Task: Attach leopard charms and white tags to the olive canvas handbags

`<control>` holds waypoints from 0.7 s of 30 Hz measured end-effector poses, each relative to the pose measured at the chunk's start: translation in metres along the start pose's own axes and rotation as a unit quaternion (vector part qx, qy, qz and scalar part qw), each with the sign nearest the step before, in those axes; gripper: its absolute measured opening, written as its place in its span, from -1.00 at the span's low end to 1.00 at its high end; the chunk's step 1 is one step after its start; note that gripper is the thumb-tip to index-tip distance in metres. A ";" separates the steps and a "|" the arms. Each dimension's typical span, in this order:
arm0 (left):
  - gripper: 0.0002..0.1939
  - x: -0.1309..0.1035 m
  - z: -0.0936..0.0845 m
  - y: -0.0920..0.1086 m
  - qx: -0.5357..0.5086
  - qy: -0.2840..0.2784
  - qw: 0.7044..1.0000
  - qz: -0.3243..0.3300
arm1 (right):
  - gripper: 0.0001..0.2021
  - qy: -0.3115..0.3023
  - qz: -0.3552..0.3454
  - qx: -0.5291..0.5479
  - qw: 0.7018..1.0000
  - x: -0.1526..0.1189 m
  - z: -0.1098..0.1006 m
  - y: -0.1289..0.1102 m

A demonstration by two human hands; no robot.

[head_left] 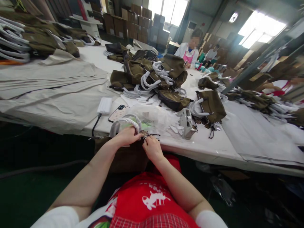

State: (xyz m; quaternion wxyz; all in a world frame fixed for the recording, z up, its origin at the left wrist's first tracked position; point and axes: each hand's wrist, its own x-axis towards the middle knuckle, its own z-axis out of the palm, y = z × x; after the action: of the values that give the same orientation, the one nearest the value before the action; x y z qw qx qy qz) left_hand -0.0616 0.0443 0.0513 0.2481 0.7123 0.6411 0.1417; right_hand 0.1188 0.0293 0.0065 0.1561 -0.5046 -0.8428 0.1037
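At the table's front edge hangs a dark olive-brown bag [128,158], its handles [115,126] wrapped in white. My left hand [127,136] lies over the bag's top beside a handle, fingers closed at a small leopard-patterned tag [143,133]. Just right of it, my right hand [153,148] is closed in a pinch near the tag and a black cord [155,135]. What lies between its fingertips is too small to make out. Behind both hands is a clear plastic bag [152,117] with white pieces in it.
A phone [118,113] and a white power bank [104,105] with a black cable lie left. Several olive bags [152,71] are heaped behind. A grey-white holder [186,123] stands right, near another bag [211,106]. People [190,52] work across the table [213,145].
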 end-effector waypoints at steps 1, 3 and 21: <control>-0.79 -0.002 0.000 0.000 0.009 -0.012 1.000 0.017 | -0.82 -0.005 0.000 -0.007 1.000 0.001 -0.001 -0.001; -0.85 -0.004 -0.001 0.000 0.011 -0.025 0.999 0.039 | -0.82 -0.015 0.001 -0.017 1.000 0.001 -0.002 -0.002; -0.90 -0.021 0.019 0.030 0.020 0.046 0.999 0.019 | -0.79 -0.062 -0.035 0.085 0.994 -0.012 0.006 -0.011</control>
State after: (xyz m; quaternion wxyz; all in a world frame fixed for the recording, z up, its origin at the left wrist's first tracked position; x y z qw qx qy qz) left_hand -0.0289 0.0185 0.0542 0.2012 0.7217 0.6412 0.1659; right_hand 0.1128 0.0129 0.0026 0.1497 -0.4521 -0.8561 0.2008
